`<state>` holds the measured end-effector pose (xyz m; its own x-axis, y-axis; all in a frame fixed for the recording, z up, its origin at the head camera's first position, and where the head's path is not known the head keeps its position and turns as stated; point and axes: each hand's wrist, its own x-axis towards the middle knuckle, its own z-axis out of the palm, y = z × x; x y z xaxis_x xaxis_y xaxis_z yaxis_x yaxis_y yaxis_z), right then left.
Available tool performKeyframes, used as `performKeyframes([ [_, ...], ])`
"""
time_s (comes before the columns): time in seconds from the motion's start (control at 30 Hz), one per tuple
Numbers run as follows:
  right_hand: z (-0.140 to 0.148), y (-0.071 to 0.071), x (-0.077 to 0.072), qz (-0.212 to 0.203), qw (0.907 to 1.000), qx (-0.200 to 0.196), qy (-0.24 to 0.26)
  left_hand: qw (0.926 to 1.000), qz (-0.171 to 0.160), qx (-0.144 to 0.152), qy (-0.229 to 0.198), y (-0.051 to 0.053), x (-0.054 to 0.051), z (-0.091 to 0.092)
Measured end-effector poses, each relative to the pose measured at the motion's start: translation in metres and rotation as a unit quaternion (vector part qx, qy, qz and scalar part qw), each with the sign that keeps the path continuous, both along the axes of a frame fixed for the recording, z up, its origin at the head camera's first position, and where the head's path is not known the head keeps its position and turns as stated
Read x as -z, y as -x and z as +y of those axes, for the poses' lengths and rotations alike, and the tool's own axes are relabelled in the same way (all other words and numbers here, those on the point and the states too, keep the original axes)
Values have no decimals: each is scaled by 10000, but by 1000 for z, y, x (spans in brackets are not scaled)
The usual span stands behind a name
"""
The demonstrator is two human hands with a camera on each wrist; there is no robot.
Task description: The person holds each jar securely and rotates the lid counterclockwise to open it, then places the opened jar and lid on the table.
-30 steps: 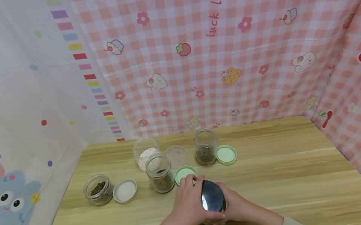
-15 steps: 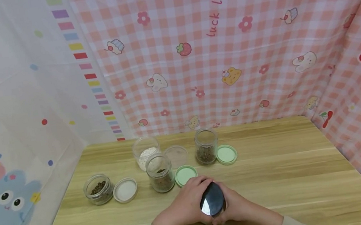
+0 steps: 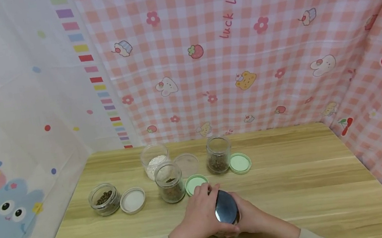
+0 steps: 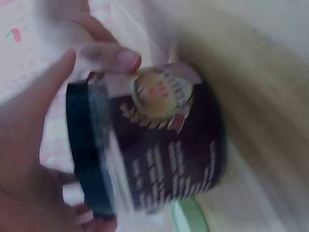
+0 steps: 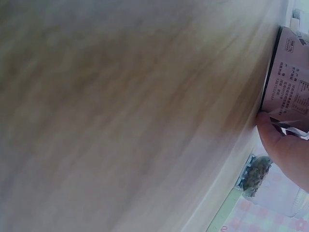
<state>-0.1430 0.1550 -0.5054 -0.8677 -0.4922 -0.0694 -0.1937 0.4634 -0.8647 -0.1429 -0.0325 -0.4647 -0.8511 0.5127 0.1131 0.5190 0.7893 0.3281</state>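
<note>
A labelled jar (image 4: pixel 169 140) with a black screw lid (image 3: pixel 226 207) stands at the front of the table between both hands. My left hand (image 3: pixel 201 218) grips the lid, fingers on its far side and thumb on the near side. My right hand (image 3: pixel 250 213) holds the jar's body from the right, its thumb (image 5: pixel 285 150) lying on the label in the right wrist view. The dark label, with a round emblem and pale print, shows in the left wrist view; the contents are hidden.
Behind the hands stand open glass jars: one (image 3: pixel 170 188) with dark bits, one (image 3: pixel 218 159) similar, a low one (image 3: pixel 105 204) with brown pieces and a clear tub (image 3: pixel 155 164) of white grains. Green lids (image 3: pixel 239 163), a white lid (image 3: pixel 133 201) and a clear lid (image 3: pixel 187 164) lie beside them.
My left hand turned around the lid half a second ago, its wrist swinging left, then came back to nearly its earlier grip. My right hand stayed on the jar's body.
</note>
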Motion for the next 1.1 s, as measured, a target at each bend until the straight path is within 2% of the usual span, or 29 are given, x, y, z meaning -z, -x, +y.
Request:
performKeyframes([
  [0.1,0,1,-1,-92,9999,-50,53,9969,-137,761,143,3,-3,-6],
  [0.2,0,0,-1,-137,9999,-81,40,9873,-365,1528,247,9,-9,-12],
  [0.3,0,0,-1,-119,9999,-66,13,9830,-515,1727,346,12,-13,-15],
  [0.43,0,1,0,-150,9999,-67,17,9853,-636,1550,341,13,-16,-14],
  [0.57,0,1,-1,-246,9996,-90,99,9920,-580,1094,236,12,-16,-10],
  [0.63,0,1,-2,-266,9996,-82,109,9955,-531,754,224,10,-15,-7],
  [0.73,0,0,-3,-232,9997,-67,72,9988,-463,77,132,6,-13,-2],
  [0.83,0,-1,-2,-147,9999,-39,56,9980,-323,-541,49,2,-9,3],
  [0.9,0,-1,-1,-75,10000,-30,55,9966,-281,-773,77,0,-7,5],
  [0.93,0,-1,0,-40,10000,-16,45,9963,-285,-796,131,0,-6,5],
  [1.0,0,0,1,11,10000,-9,27,9977,-331,-558,186,1,-5,4],
  [1.1,0,1,0,6,10000,-31,-10,9983,-447,220,302,4,-6,-1],
])
